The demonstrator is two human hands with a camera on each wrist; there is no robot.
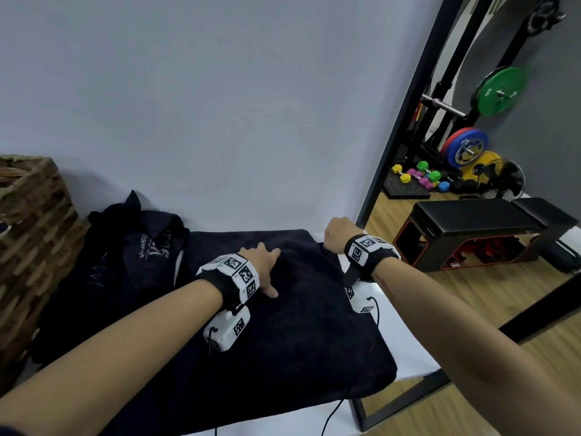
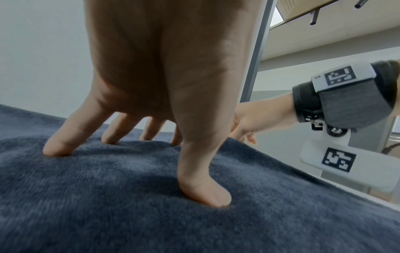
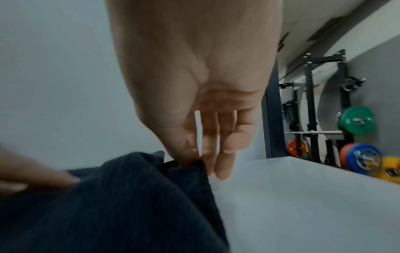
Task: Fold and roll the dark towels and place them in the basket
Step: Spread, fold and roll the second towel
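A dark navy towel (image 1: 298,325) lies folded flat on the white table (image 1: 405,335). My left hand (image 1: 262,264) presses down on its middle, with spread straight fingertips (image 2: 204,195) sinking into the pile of the towel (image 2: 151,222). My right hand (image 1: 334,236) is at the towel's far right corner. There thumb and forefinger pinch the hem of the towel (image 3: 108,205), shown in the right wrist view (image 3: 190,161). A wicker basket (image 1: 31,221) stands at the left edge. A heap of other dark towels (image 1: 135,247) lies between it and the flat towel.
A wall runs close behind the table. Right of the table stands a black-framed mirror (image 1: 408,105), showing a black bench (image 1: 471,221), coloured weight plates (image 1: 500,89) and small dumbbells (image 1: 421,177). Wood floor lies to the right, below the table edge.
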